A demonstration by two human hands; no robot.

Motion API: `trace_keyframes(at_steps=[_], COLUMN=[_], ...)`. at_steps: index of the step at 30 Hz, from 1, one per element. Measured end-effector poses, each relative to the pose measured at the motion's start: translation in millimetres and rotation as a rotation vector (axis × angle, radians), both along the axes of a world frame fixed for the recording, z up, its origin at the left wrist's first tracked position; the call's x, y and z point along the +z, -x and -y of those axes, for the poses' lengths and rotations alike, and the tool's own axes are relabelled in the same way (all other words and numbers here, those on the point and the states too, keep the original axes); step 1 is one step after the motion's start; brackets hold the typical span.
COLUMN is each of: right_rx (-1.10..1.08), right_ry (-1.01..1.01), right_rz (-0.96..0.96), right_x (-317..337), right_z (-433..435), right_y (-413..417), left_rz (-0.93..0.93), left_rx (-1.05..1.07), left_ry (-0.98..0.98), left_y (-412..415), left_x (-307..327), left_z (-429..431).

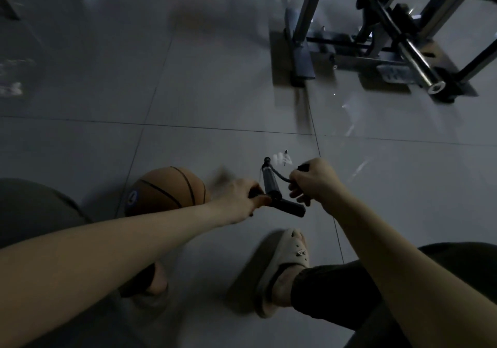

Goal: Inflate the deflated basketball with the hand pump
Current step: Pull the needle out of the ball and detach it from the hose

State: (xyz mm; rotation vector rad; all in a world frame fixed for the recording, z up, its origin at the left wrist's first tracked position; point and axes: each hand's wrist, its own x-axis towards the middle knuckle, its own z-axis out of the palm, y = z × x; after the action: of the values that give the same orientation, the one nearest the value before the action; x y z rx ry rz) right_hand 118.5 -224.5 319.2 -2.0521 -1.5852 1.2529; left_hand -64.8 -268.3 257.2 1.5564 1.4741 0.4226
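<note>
We are seeing the basketball (164,189) lying on the floor (215,92), left of the pump (271,183), with its lower edge hidden behind our left forearm. We are holding the pump above the tiles, its barrel pointing away from us. Our left hand (239,195) is gripping one side of the crossbar handle (293,209), fingers curled round it. Our right hand (316,183) is clenching round the far end of the hose (279,175), which is looping from the barrel tip; the hose end itself is hidden in the fist. The floor is showing grey glossy tiles in dim light. A sandal (285,261) is resting below the pump. A metal frame (376,38) is standing well apart, top right. Small pale bits (282,158) beyond the pump are too blurred to tell.
</note>
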Motion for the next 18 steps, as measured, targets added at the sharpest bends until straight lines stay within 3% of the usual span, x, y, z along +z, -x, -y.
trace_keyframes(at_steps=[8, 18], right_rx=[-0.056, -0.067], right_ry=[-0.121, -0.094], right_rz=[-0.275, -0.466], right_x=[29, 87], right_z=[7, 7], right_y=[7, 21], left_rz=[0.024, 0.597], left_rx=[0.005, 0.332], left_ry=[-0.188, -0.199], left_y=[10, 17], left_x=[38, 84], left_z=[-12, -27])
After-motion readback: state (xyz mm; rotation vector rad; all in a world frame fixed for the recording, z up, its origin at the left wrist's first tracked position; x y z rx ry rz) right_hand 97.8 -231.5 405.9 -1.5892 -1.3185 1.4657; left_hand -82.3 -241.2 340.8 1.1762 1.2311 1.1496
